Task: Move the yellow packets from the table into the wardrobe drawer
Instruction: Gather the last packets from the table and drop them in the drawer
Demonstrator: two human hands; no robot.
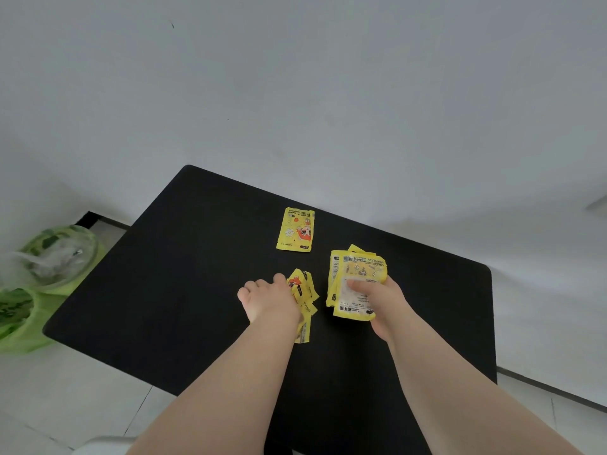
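Note:
One yellow packet [295, 229] lies flat and alone on the black table [184, 257], beyond both hands. My left hand [269, 300] grips a crumpled bunch of yellow packets [303, 298] just above the tabletop, its fingers curled round them. My right hand [381, 300] holds a stack of several yellow packets [356, 274], thumb pressed on the top one. The two bunches are a short gap apart. No wardrobe or drawer is in view.
A white wall rises directly behind the table. Green plastic bags [36, 284] with contents sit on the pale tiled floor [82, 389] off the table's left edge. The table's near-left and right parts are bare black surface.

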